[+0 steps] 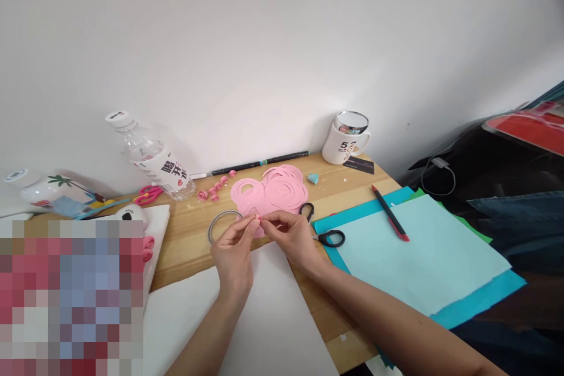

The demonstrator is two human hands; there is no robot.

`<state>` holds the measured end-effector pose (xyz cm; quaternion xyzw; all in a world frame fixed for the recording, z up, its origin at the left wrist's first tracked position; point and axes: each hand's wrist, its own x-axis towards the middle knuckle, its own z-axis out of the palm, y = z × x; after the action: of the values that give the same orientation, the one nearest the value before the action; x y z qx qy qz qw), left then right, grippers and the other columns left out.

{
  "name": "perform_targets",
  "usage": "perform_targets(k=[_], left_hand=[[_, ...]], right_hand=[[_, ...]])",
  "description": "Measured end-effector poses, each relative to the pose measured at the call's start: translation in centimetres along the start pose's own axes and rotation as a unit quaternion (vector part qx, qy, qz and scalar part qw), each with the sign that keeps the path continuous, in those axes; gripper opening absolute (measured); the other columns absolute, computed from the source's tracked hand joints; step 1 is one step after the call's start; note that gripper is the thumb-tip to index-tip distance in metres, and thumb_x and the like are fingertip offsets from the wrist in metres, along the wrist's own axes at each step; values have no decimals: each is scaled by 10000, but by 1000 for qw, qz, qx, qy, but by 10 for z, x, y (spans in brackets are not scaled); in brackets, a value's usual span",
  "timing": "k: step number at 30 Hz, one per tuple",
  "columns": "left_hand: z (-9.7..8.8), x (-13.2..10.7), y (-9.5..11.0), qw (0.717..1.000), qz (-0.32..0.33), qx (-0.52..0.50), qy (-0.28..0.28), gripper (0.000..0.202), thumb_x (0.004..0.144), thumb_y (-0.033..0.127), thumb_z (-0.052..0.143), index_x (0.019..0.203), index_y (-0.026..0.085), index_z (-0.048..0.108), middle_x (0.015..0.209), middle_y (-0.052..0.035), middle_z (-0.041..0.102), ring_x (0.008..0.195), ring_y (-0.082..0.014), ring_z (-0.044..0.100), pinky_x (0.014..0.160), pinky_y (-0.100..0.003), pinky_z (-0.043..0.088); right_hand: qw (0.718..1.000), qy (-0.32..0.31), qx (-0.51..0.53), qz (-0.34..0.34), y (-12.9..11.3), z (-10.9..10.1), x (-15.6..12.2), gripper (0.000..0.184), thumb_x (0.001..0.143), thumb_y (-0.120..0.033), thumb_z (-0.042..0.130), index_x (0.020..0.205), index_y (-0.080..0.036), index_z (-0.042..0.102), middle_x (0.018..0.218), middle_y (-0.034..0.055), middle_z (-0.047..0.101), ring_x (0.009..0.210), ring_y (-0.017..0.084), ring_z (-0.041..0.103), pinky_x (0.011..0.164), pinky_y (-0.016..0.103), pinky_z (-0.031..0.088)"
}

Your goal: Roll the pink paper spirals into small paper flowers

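Note:
My left hand (233,247) and my right hand (293,235) meet over the wooden table (194,235), fingertips pinched together on a small rolled pink paper piece (259,220). Just beyond them lies a pile of pink paper spirals (273,191). A few small finished pink rolls (215,187) sit to the left of the pile. A grey ring (219,218) lies beside my left hand. Black-handled scissors (328,237) rest right of my right hand.
A tilted water bottle (152,155), pink scissors (148,192) and a white mug (346,140) stand near the wall, with a long black pen (259,163). Light blue paper sheets (418,252) with a red pen (390,212) lie right. White paper (273,317) lies under my forearms.

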<state>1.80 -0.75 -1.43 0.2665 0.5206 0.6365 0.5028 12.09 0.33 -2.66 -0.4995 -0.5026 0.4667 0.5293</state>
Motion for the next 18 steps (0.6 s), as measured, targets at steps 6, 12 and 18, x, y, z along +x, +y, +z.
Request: perform_targets(k=[6,12,18], left_hand=[[1,-1,1,1000,7,11,2,119,601,153,753,713,192,737,811,-36,725,817,-161,645,823,-271,499],[1,0,0,1000,8,6,2,122,594,143,757,710,175,738,812,-52,725,792,-157,648,808,-256,499],[-1,1,-2,999,21,31,-2,94,621,180,743,715,193,738,821,-38,726,838,-169,646,846,-280,491]], right_hand=[[1000,2,-7,-10,-1,-1,0,148,722,-257,597,745,-161,708,718,46,708,643,160,637,611,264,517],[999,13,-23,-31,1,-1,-1,143,726,-257,595,737,-168,706,728,44,716,632,161,642,596,264,522],[999,15,-24,-38,1,-2,-1,138,726,-250,598,749,-173,711,724,43,718,628,165,645,595,268,527]])
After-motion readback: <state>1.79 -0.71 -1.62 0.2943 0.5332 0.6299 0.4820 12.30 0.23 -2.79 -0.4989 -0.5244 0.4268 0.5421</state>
